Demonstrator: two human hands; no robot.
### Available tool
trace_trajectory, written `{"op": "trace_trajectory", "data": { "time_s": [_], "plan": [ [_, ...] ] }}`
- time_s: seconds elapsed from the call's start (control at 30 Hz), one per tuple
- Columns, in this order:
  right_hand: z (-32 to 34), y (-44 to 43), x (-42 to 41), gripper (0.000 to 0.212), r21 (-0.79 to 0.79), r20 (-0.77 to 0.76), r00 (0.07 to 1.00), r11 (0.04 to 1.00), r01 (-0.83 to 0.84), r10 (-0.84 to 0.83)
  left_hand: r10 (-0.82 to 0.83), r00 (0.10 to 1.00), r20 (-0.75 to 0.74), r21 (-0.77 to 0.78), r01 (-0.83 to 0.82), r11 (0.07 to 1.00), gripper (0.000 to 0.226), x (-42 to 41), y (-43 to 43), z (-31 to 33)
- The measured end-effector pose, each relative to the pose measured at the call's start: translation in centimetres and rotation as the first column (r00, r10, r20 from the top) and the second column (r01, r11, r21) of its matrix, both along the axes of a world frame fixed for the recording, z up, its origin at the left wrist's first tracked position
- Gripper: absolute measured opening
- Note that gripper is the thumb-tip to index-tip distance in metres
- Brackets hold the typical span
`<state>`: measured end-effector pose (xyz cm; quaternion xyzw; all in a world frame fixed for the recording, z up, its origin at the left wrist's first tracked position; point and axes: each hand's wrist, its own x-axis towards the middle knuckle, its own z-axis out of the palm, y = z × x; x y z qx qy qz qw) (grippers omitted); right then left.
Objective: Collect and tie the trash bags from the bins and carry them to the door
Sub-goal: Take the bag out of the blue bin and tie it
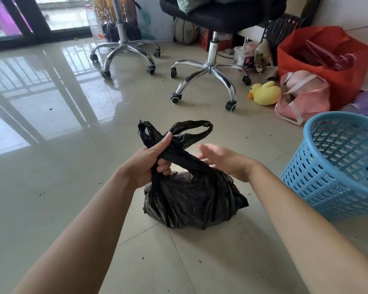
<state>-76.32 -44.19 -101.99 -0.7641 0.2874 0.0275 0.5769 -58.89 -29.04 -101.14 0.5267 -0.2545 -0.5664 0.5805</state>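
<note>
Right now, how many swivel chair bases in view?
2. One chrome base stands at the back left near the glass door; the other chrome base stands centre-right under the black seat, beside the yellow duck toy. None looks hidden.

A glossy beige tiled floor [57, 187] fills the room, scattered with small dark specks and mirroring the bright daylight and railing bars from a dark-framed glass sliding door [36, 20] at the far left. 2 swivel chairs stand on chrome 5-star bases with black castors: one base [123, 52] near the door, the other [208, 81] under a black padded seat [217, 15]. A brown basketball [184, 30] rests against the far wall. At the far right, a pale wall [348, 11] meets the floor.
</note>
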Motion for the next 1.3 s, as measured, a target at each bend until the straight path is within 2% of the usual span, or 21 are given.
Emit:
{"op": "trace_trajectory", "data": {
  "time_s": [0.07, 0.13, 0.2, 0.27, 0.33, 0.47, 0.6, 0.67, 0.73, 0.83, 0.9, 1.0, 1.1, 1.17, 1.2, 1.23, 1.27, 1.3],
  "plan": [
    [1.2, -0.1, 0.3, 0.089, 0.191, 0.197, 0.964, 0.972, 0.139, -0.177, -0.038, 0.999, -0.014, -0.004, 0.038, 0.999, 0.044, 0.1, -0.1, 0.3],
    [2.5, 0.0, 1.2, 0.052, 0.355, 0.329, 0.848, 0.887, 0.297, -0.416, -0.043, 0.999, -0.023, 0.012, 0.043, 0.999, 0.037, 0.0, -0.2, 0.5],
    [3.1, -0.2, 1.9, 0.02, 0.388, 0.415, 0.729, 0.831, 0.399, -0.544, -0.007, 1.0, -0.027, 0.043, 0.008, 0.999, 0.035, -0.3, -0.4, 0.4],
    [3.3, -0.2, 2.2, 0.014, 0.365, 0.465, 0.681, 0.823, 0.435, -0.566, 0.053, 0.997, -0.053, 0.051, -0.05, 0.997, 0.032, -0.4, -0.6, 0.1],
    [3.1, 0.0, 2.0, 0.014, 0.381, 0.464, 0.693, 0.83, 0.407, -0.553, 0.124, 0.987, -0.098, 0.047, -0.12, 0.992, 0.03, -0.2, -0.7, -0.2],
    [2.2, 0.6, 1.1, 0.016, 0.411, 0.336, 0.829, 0.861, 0.298, -0.447, 0.259, 0.944, -0.203, 0.055, -0.253, 0.966, 0.027, 0.7, -0.4, -0.9],
    [1.9, 0.8, 0.2, 0.021, 0.416, 0.127, 0.971, 0.9, 0.134, -0.203, 0.3, 0.938, -0.171, 0.044, -0.297, 0.954, 0.022, 1.2, 0.0, -1.1],
    [1.8, 0.9, 0.2, 0.019, 0.411, 0.093, 0.987, 0.908, 0.079, -0.128, 0.303, 0.947, -0.105, 0.054, -0.299, 0.953, 0.018, 1.0, -0.1, -1.1],
    [1.7, 1.0, 0.4, 0.017, 0.443, 0.13, 0.983, 0.894, 0.058, -0.128, 0.331, 0.942, -0.061, 0.062, -0.328, 0.943, 0.018, 1.0, -0.1, -1.1],
    [1.9, 0.8, 0.4, 0.023, 0.528, 0.196, 0.967, 0.848, 0.033, -0.16, 0.371, 0.927, -0.047, 0.067, -0.368, 0.927, 0.022, 1.4, 0.0, -1.0],
    [1.6, 0.8, 0.2, 0.024, 0.532, 0.157, 0.982, 0.847, 0.003, -0.102, 0.373, 0.926, -0.064, 0.051, -0.37, 0.928, 0.023, 1.5, 0.2, -0.9],
    [0.8, 1.3, 0.3, 0.02, 0.39, 0.032, 0.999, 0.921, -0.007, -0.006, 0.351, 0.932, -0.086, 0.046, -0.349, 0.936, 0.023, 1.4, 0.2, -0.6],
    [0.8, 1.4, 0.8, 0.025, 0.146, 0.051, 0.99, 0.982, 0.123, -0.131, 0.324, 0.943, -0.072, 0.032, -0.322, 0.946, 0.021, 1.6, 0.2, -0.5],
    [0.7, 0.9, 1.2, 0.045, 0.025, 0.126, 0.967, 0.975, 0.219, -0.22, 0.283, 0.957, -0.059, -0.003, -0.284, 0.959, 0.02, 1.7, 0.3, -0.5],
    [0.6, 0.7, 1.4, 0.059, -0.053, 0.134, 0.969, 0.975, 0.215, -0.206, 0.26, 0.964, -0.051, -0.019, -0.262, 0.965, 0.02, 1.6, 0.4, -0.5],
    [0.4, 0.8, 1.7, 0.069, -0.099, 0.123, 0.978, 0.978, 0.183, -0.171, 0.238, 0.97, -0.043, -0.033, -0.239, 0.97, 0.02, 1.6, 0.4, -0.4],
    [0.1, 1.1, 2.0, 0.07, -0.087, 0.128, 0.983, 0.985, 0.146, -0.134, 0.216, 0.976, -0.03, -0.043, -0.217, 0.975, 0.02, 1.5, 0.4, -0.3],
    [-0.2, 1.3, 2.4, 0.06, -0.04, 0.158, 0.98, 0.991, 0.129, -0.122, 0.197, 0.98, -0.009, -0.048, -0.198, 0.979, 0.02, 1.4, 0.3, -0.2]
  ]
}}
